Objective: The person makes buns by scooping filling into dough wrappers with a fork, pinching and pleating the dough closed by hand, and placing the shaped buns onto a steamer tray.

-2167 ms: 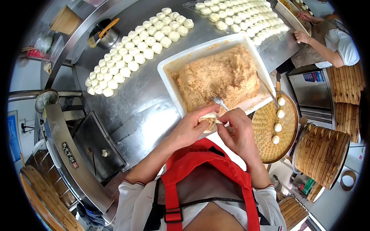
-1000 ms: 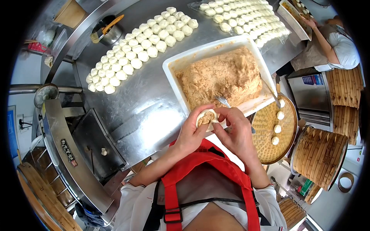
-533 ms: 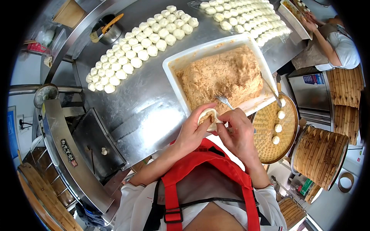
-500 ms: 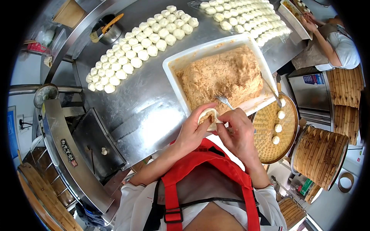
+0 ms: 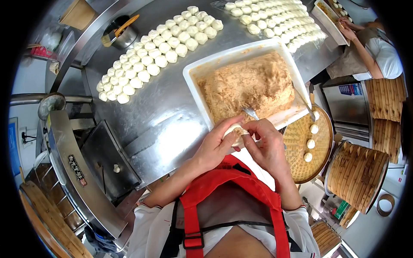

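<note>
Just below the white tray (image 5: 197, 92), my left hand (image 5: 211, 145) cups a filled bun (image 5: 235, 129), its thumb at the opening. My right hand (image 5: 270, 144) pinches the dough edge from the other side, fingers closed on it. Some filling shows in the bun's opening. A metal utensil (image 5: 250, 112) sticks out above my right hand toward the filling; its handle seems to run behind the fingers, partly hidden. A large mound of orange-brown filling (image 5: 249, 84) sits in the tray, and a second metal utensil (image 5: 304, 103) leans on its right side.
Rows of dough buns (image 5: 152, 58) cover the steel table's back left, with more rows (image 5: 275, 19) behind the tray. A round woven tray (image 5: 297, 161) holds several buns. Bamboo steamers (image 5: 357, 176) stand at right. A co-worker (image 5: 378, 53) works at another tray.
My right fingers have moved up and over the dough edge. The bun's opening looks narrower, with less filling visible. My left hand stays around the bun.
</note>
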Demonstrator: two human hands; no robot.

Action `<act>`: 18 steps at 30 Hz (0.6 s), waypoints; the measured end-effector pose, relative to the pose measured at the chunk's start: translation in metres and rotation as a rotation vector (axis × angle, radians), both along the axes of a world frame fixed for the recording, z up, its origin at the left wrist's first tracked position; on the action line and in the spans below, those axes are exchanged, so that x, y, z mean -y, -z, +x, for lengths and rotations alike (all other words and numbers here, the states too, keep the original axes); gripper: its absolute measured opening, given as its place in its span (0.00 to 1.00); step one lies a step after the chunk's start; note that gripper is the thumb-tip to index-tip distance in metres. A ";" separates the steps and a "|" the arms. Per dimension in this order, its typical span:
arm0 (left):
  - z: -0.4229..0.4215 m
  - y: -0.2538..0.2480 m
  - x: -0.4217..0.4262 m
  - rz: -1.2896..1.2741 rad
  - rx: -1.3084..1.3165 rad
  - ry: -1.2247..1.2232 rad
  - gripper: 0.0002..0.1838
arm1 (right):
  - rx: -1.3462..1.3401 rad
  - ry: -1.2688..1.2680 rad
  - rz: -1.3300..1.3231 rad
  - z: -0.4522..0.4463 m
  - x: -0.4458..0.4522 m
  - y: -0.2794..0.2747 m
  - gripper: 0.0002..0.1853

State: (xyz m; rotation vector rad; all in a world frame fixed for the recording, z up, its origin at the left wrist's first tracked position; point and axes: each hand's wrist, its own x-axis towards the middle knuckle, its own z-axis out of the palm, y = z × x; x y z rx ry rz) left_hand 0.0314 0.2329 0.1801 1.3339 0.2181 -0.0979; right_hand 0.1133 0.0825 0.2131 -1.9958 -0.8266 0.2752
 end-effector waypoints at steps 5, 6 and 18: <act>0.002 -0.002 -0.001 -0.006 -0.076 0.032 0.26 | 0.140 -0.034 -0.026 -0.001 0.001 -0.006 0.11; 0.003 -0.002 -0.002 0.013 -0.057 0.035 0.26 | 0.177 -0.046 -0.028 0.000 0.001 -0.007 0.11; 0.014 -0.015 -0.015 -0.130 -0.113 0.009 0.28 | 0.065 -0.003 -0.060 0.010 0.001 -0.007 0.11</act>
